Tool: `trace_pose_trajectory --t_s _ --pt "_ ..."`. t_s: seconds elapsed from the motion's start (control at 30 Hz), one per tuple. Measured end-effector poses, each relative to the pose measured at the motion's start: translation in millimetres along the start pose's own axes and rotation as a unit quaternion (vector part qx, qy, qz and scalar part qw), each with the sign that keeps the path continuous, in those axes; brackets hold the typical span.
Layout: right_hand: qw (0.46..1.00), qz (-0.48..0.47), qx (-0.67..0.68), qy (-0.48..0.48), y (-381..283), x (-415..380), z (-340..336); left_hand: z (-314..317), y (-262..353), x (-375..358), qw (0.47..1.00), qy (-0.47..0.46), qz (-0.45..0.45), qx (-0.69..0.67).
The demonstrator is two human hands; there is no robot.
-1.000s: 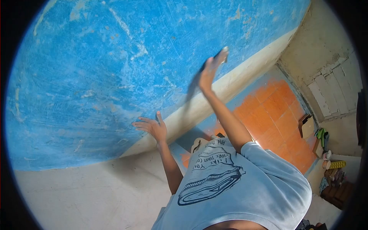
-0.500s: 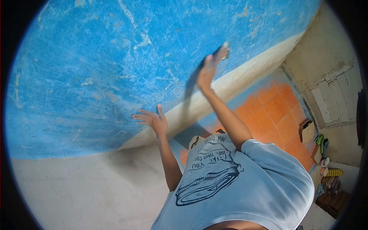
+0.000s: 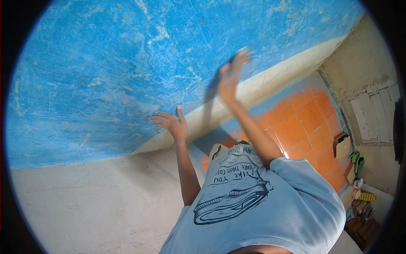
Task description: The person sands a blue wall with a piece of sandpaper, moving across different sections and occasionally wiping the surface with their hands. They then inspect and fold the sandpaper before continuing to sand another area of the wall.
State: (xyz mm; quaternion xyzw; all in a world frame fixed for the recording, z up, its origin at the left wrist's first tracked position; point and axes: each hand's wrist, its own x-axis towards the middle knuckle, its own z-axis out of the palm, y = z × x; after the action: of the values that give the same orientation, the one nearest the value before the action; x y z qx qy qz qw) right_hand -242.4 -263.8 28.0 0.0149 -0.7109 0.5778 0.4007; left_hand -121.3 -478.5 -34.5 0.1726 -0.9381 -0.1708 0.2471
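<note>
A scuffed blue wall with pale scratches and a cream band along its lower edge fills the upper part of the view. My left hand lies against the blue paint near that edge, fingers spread and holding nothing. Farther right, my right hand is pressed to the wall just above the band. At its fingertips is a small pale piece, blurred by motion; what it is made of cannot be told. My palm and fingers hide part of it.
Below the band is an orange tiled floor with a grey-blue border. Along the right wall stand cardboard boxes, a green item, a yellow object and brown clutter. A pale wall is at lower left.
My right hand has slid a little left and down along the blue wall with the pale piece. My left hand keeps its place on the wall. The whole view has shifted slightly.
</note>
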Motion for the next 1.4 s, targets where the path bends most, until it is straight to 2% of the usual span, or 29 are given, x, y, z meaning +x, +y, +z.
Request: trace_pose_trajectory --t_s 0.03,0.07,0.1,0.17,0.23,0.27,0.37,0.47,0.5,0.53,0.63,0.67,0.7,0.73,0.8,0.9,0.93,0.97,1.0,1.07,1.13,1.17,1.2,1.27,1.4 --pt "0.997 -0.053 -0.006 -0.048 -2 -39 11 3 -2 -2 1.0 0.003 0.004 0.006" --pt "0.964 -0.084 -0.038 -0.249 -11 -65 -7 4 -1 -5 1.0 0.004 0.002 0.006" --pt "0.891 -0.11 -0.067 -0.436 -16 -80 -21 4 -2 -7 1.0 0.005 0.003 0.007" --pt "0.954 -0.075 -0.058 -0.283 18 -60 -25 1 -5 0 1.0 0.011 0.02 0.012" --pt "0.994 -0.034 -0.022 -0.103 43 -6 -34 -2 -4 -5 0.999 0.019 0.032 0.012" --pt "0.998 0.049 -0.017 -0.023 39 28 -44 -3 -4 -6 1.0 -0.012 0.0 0.018" --pt "0.988 0.148 0.017 0.051 37 66 -52 -9 9 -6 0.999 -0.031 -0.039 -0.012" --pt "0.997 0.039 -0.003 -0.064 8 -2 -17 -7 18 -4 0.996 -0.012 -0.065 -0.065" --pt "0.99 0.018 0.075 -0.115 -9 -36 -7 -6 21 -7 0.995 -0.003 -0.07 -0.065" --pt "0.966 0.0 0.101 -0.236 -19 -67 -12 -4 27 -7 0.995 0.011 -0.072 -0.066" --pt "0.946 0.029 0.127 -0.296 -6 -59 -21 -4 31 -3 0.996 0.024 -0.069 -0.055" --pt "0.972 -0.028 -0.011 -0.233 14 -34 -24 -5 27 -5 0.996 0.02 -0.073 -0.047" --pt "0.993 -0.008 -0.006 -0.119 14 -3 -30 -9 25 -6 0.997 0.015 -0.051 -0.059" --pt "0.995 0.079 0.044 -0.043 22 23 -34 -18 25 -12 0.997 0.008 -0.034 -0.07" --pt "0.977 0.172 0.116 0.044 25 56 -42 -32 24 -21 0.995 -0.001 -0.017 -0.093" --pt "0.989 0.133 0.058 0.0 -5 25 -20 -37 25 -23 0.993 -0.002 -0.009 -0.122" --pt "0.993 0.076 0.088 -0.032 -12 -3 -4 -34 23 -22 0.992 0.003 -0.009 -0.122" --pt "0.995 0.016 0.04 -0.095 -25 -35 5 -31 20 -25 0.992 0.007 -0.01 -0.123" --pt "0.982 -0.02 0.058 -0.179 -23 -74 15 -29 20 -28 0.993 0.012 -0.012 -0.12" --pt "0.943 -0.085 -0.07 -0.313 1 -87 7 -26 17 -25 0.993 0.017 -0.005 -0.116" --pt "0.979 -0.024 0.04 -0.2 11 -62 4 -24 3 -24 0.996 0.002 0.01 -0.084" --pt "0.99 0.042 0.031 -0.129 9 -33 -4 -24 -4 -29 0.998 -0.005 0.013 -0.069" --pt "0.992 0.105 0.022 -0.059 9 -4 -14 -27 -9 -32 0.997 -0.001 0.011 -0.078" --pt "0.973 0.205 0.106 0.024 15 30 -23 -33 -21 -35 0.996 0.009 0.003 -0.093" --pt "0.989 0.137 0.034 -0.045 -9 -9 1 -57 -42 -32 0.992 0.006 -0.006 -0.122"
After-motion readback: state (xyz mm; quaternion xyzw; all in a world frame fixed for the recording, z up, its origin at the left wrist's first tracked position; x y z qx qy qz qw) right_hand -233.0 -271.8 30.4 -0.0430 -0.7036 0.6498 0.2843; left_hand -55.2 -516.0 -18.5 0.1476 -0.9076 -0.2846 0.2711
